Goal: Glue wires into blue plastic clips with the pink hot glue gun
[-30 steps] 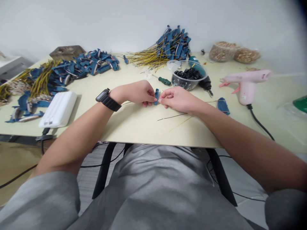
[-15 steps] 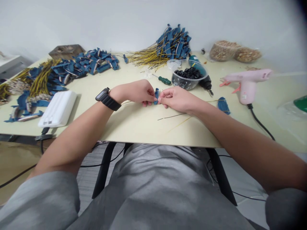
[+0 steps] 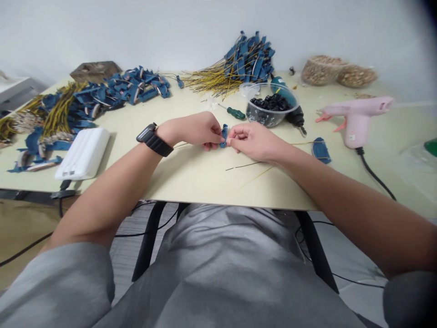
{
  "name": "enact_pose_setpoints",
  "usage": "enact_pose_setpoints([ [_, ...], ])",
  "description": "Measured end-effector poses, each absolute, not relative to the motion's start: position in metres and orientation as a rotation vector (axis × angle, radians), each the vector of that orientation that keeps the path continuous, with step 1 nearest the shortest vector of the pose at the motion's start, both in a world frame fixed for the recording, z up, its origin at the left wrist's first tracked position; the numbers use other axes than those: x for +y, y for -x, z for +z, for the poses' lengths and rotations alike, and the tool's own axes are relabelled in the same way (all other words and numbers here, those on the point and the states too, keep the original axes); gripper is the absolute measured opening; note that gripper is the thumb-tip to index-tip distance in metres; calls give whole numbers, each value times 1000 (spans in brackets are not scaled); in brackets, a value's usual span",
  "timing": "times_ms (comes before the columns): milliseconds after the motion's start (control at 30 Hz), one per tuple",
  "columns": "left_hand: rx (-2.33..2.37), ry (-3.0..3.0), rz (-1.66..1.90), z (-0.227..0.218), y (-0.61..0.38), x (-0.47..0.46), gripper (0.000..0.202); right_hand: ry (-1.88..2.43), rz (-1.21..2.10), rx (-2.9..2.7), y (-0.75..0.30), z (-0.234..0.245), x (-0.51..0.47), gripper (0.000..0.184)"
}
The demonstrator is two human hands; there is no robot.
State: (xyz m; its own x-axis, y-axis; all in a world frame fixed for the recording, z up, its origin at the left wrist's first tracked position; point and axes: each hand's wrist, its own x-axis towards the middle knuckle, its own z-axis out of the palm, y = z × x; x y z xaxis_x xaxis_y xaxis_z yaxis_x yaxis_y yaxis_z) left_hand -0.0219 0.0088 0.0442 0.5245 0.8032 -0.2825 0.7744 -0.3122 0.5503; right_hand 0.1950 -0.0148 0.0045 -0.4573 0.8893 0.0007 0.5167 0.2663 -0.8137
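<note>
A pink hot glue gun (image 3: 355, 117) lies right of the grip on a cream tabletop (image 3: 201, 187), its black power cord (image 3: 374, 174) trailing over the table's front edge. Just beyond the grip sit a green-handled screwdriver (image 3: 236, 113) and a clear plastic bowl (image 3: 272, 114) of black pieces, with a teal-and-black rotary tool (image 3: 296, 117) behind it. Bundles of blue pieces on yellow wires (image 3: 247, 61) are heaped farther back, and more (image 3: 64, 109) spread to the left beside a white power bank (image 3: 83, 153). A loose blue piece (image 3: 321, 151) rests to the right; thin wires (image 3: 244, 166) lie nearer the table's edge.
</note>
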Motion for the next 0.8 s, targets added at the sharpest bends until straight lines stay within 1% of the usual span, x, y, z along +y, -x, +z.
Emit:
enact_pose_setpoints([
  [267,1278,-2116,48,46,23,8,19,1080,804,-2234,-205,-8,-9,18],
  [800,1264,-2126,26,45,25,11,19,1065,724,-2275,-205,-5,-14,17],
])
